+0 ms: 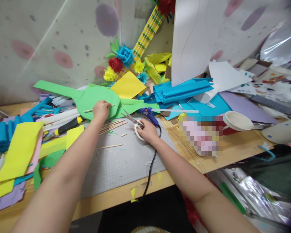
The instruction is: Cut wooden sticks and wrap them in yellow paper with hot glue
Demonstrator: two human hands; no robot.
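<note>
Left hand [102, 110] and right hand at work over a cluttered tabletop [232, 144], seen from the head camera. The left grip is closed on a thin wooden stick [88, 111], which passes beneath the fingers so that a longer portion projects to the left and a short end to the right. The stick lies across the lower part of a green paper shape [94, 92]; whether it touches the paper along its whole length cannot be told. The right hand [147, 131] has its grip closed about the handles of a pair of scissors [135, 122], whose blades stand slightly parted and point up and to the left, near the shape's lower right edge. The stick is pale, straight and slender. The green shape has a broad, rounded body and a flat neck running to the upper left; its surface is plain and matte. The scissors have grey metal blades and white looped handles. Below the left hand, similar sticks [113, 126] lie in a loose bundle, with a short cut piece [123, 135] beside them, on a grey gridded mat [135, 158]. A blue glue gun [149, 113] rests just beyond the right hand, its black cord [150, 173] trailing over the tabletop's front edge.
</note>
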